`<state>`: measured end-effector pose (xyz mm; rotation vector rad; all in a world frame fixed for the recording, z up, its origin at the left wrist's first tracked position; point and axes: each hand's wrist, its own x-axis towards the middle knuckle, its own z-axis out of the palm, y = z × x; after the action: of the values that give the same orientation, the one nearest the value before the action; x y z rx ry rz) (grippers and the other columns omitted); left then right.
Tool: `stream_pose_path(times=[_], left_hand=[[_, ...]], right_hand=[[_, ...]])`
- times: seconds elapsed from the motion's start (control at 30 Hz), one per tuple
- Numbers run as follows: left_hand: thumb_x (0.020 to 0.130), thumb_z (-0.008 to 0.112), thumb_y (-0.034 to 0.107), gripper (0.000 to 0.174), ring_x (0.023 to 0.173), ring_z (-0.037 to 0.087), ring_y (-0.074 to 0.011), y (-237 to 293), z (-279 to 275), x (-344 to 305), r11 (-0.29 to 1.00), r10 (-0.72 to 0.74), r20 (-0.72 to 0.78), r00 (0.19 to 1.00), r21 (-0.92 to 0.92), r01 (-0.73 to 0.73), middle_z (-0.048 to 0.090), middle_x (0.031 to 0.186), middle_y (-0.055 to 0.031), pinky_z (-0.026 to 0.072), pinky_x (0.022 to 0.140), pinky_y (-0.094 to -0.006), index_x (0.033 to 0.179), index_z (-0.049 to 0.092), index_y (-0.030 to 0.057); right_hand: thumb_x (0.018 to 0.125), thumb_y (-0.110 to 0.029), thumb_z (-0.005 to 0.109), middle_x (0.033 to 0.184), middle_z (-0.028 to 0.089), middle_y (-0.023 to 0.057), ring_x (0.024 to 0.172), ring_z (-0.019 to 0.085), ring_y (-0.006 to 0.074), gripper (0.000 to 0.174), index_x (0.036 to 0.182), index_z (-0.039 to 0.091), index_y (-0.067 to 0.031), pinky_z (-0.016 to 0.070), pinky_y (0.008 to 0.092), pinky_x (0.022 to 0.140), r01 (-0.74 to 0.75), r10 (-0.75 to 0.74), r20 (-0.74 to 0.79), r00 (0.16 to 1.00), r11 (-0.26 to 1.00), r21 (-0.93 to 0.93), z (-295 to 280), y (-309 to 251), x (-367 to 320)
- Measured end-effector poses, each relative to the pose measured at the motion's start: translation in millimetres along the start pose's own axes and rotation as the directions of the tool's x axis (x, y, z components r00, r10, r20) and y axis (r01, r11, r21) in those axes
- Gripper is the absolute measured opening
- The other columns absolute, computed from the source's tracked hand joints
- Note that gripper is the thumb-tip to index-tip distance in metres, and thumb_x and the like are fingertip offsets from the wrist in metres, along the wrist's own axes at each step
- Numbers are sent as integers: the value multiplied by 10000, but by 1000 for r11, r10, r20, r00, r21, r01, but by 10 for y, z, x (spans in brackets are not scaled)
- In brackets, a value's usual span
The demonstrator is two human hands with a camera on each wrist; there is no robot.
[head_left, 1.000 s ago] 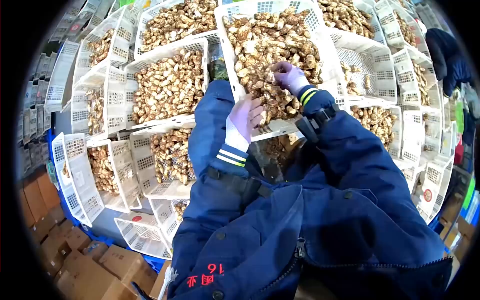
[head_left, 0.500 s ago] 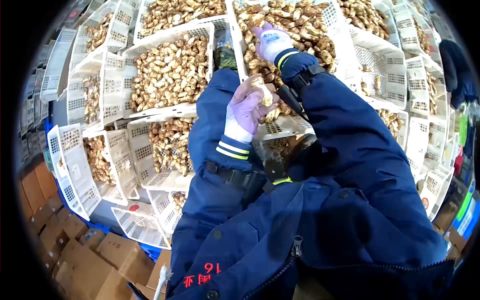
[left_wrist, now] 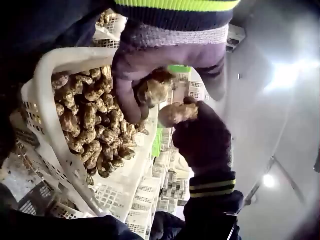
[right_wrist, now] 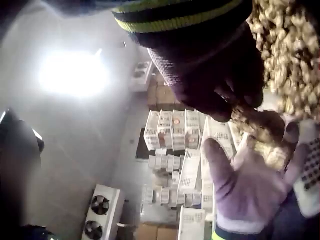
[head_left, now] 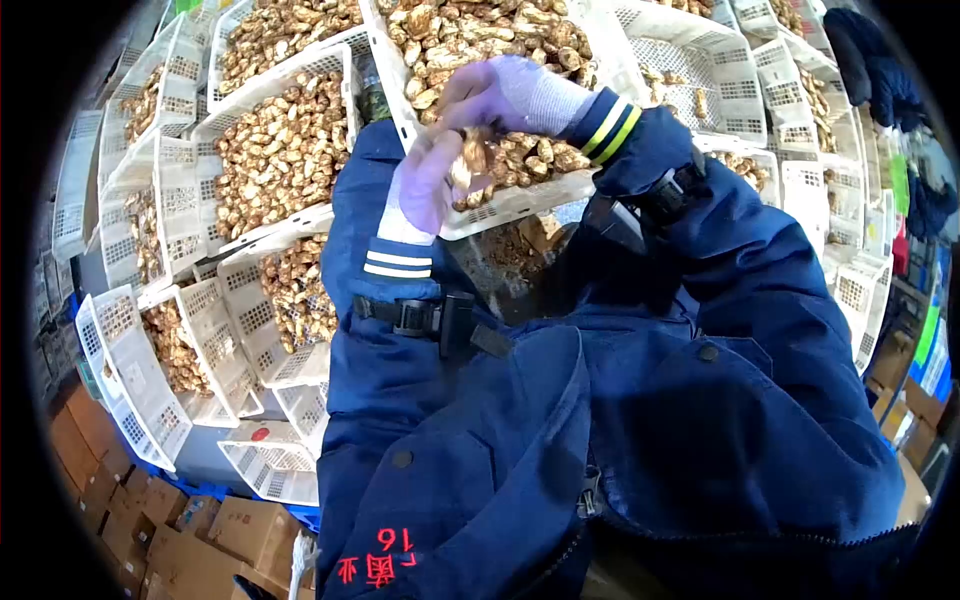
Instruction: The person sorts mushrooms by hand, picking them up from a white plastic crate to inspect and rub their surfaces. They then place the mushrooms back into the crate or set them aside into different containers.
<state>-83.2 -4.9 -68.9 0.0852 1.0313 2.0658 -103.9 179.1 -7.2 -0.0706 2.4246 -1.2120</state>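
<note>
Both gloved hands meet over the near edge of a white crate of brown-and-cream mushrooms. Palm up in the right wrist view, the left hand has its fingers curled round a pale mushroom. Above it the right hand, fingers bent down, pinches a darker mushroom. The left wrist view has one mushroom in the left hand and another at the fingertips of the right hand.
White crates of mushrooms surround the person on both sides. A crate at the upper right holds only a few pieces. Cardboard boxes stand at the lower left, and another person's dark sleeve shows at the upper right.
The right hand has come back from deep in the crate to the left hand. The left hand, holding no clear piece a second ago, now grips a mushroom. The head view has shifted.
</note>
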Motion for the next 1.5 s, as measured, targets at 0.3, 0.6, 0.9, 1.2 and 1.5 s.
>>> stream_pose_path(times=[0.3,0.6,0.9,1.2,1.5], left_hand=[[878,628,278,408,905,576,-280,513,-528,-435,856,224,-87,971,-459,-239,593,973,-138,513,815,-436,1164,548,-3],[780,750,317,418,873,640,-260,1405,-1959,-1965,838,181,-742,645,-227,-496,653,939,-143,557,795,-402,1031,587,25],[904,489,541,771,1287,428,-345,2189,-2698,-2719,815,426,-776,464,107,-569,411,1388,-268,370,1066,-460,1400,325,-26],[952,535,311,476,1077,583,-281,104,-201,-412,966,-71,-180,981,-258,22,578,1182,-207,497,894,-373,1283,467,-25],[929,529,455,620,928,655,-271,-426,52,-139,962,-216,-342,915,87,259,605,1138,-189,545,791,-349,1332,423,-3]], right_hand=[[911,-251,441,1144,647,152,1027,626,333,398,1254,573,-98,474,422,915,-178,165,-69,984,869,-461,90,946,100],[820,-198,574,1085,654,157,1022,627,301,383,1187,589,-92,502,405,860,-91,274,124,954,656,-750,516,852,303],[835,-189,538,1075,659,191,1026,625,331,372,1182,621,-82,495,418,893,-254,295,-31,955,762,-596,206,1021,-107],[802,-217,584,1309,517,202,1174,541,347,640,1414,406,-166,469,439,940,-226,364,59,930,691,-687,319,1314,-225],[760,-296,668,1111,647,201,1040,624,326,453,1133,608,-46,490,389,888,-390,397,-63,916,841,-375,291,1111,-175]])
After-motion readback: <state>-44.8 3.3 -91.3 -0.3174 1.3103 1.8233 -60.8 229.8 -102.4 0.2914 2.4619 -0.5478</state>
